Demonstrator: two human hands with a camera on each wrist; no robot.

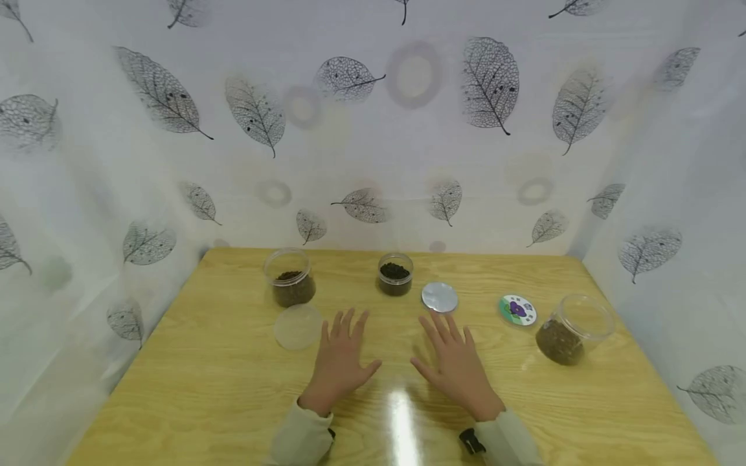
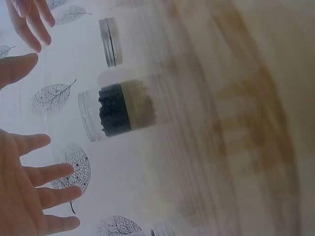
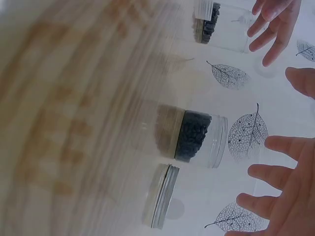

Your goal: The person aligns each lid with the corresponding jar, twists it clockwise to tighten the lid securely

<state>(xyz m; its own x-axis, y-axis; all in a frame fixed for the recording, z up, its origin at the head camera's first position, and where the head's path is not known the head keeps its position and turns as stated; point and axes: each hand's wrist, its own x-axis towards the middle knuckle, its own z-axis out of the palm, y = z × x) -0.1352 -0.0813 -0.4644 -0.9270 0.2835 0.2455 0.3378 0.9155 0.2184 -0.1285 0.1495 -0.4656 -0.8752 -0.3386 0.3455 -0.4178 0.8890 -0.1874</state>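
My left hand [image 1: 340, 366] is spread, fingers straight and pointing away, holding nothing. Likewise my right hand [image 1: 456, 366] has its fingers apart, palm down over the table. Between and beyond them stands a small clear jar [image 1: 395, 274] part filled with dark grains [image 3: 193, 135]. A round silver lid [image 1: 440, 297] lies just past the right fingertips. Left of the left hand is a translucent round lid [image 1: 298, 327], with a larger open jar [image 1: 289, 278] of brown bits behind it. In the left wrist view the left palm [image 2: 19, 187] shows beside the small jar.
At the right of the wooden table [image 1: 204, 388] another open clear jar [image 1: 561, 342] holds brown bits. Next to it lies a round lid with a purple flower [image 1: 517, 310]. A leaf-patterned sheet [image 1: 373, 155] hangs behind and along both sides.
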